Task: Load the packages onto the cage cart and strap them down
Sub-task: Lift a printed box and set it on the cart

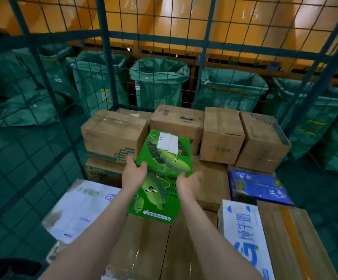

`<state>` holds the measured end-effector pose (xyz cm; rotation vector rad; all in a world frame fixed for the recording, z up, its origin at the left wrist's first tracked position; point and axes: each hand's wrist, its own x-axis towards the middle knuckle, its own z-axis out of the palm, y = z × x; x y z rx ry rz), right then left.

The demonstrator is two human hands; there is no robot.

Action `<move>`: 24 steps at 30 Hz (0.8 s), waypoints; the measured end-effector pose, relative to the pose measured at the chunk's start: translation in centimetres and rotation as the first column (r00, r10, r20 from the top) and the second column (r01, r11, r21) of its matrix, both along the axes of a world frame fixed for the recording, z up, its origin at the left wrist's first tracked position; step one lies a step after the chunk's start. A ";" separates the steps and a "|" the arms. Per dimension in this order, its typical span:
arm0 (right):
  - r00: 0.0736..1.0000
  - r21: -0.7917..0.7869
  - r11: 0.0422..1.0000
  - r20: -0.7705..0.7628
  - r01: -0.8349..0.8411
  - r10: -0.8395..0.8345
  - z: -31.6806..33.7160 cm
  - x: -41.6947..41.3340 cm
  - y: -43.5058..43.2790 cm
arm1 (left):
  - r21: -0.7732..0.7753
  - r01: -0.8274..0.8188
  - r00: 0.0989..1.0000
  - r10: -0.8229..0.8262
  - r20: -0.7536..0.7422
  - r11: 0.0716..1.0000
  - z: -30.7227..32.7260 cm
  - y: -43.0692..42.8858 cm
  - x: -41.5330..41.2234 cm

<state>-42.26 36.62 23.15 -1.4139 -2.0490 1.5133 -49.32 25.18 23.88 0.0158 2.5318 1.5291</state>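
Observation:
A green box (160, 178) printed with cartoon bananas and a white label lies tilted in the middle of the cage cart (103, 57). Its near end rests on a brown carton (150, 245) and its far end leans toward the stacked brown boxes (113, 134). My left hand (134, 171) is at the box's left edge, thumb over the printed face and fingers behind the edge. My right hand (190, 183) is at the box's right edge, palm turned up and fingers apart, gripping nothing.
Brown cartons (222, 134) fill the back of the cart. A white bagged parcel (79, 209) lies at the left, a blue box (259, 184) and a white-and-blue milk carton (244, 235) at the right. Green mail sacks (160, 81) hang beyond the wire mesh.

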 end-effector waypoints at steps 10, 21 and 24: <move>0.996 -0.031 0.998 0.073 0.051 -0.049 -5.8 -10.5 3.5 | 0.007 0.013 0.999 -0.013 0.034 1.000 -5.2 4.2 -10.8; 0.991 -0.046 0.990 0.010 0.132 -0.131 -11.1 -23.0 3.3 | -0.015 0.050 0.998 -0.049 0.044 0.999 -12.6 3.9 -22.0; 0.990 -0.034 0.990 0.011 0.138 -0.138 -12.2 -22.7 2.6 | -0.031 0.034 0.993 -0.030 0.118 0.999 -13.2 4.3 -23.6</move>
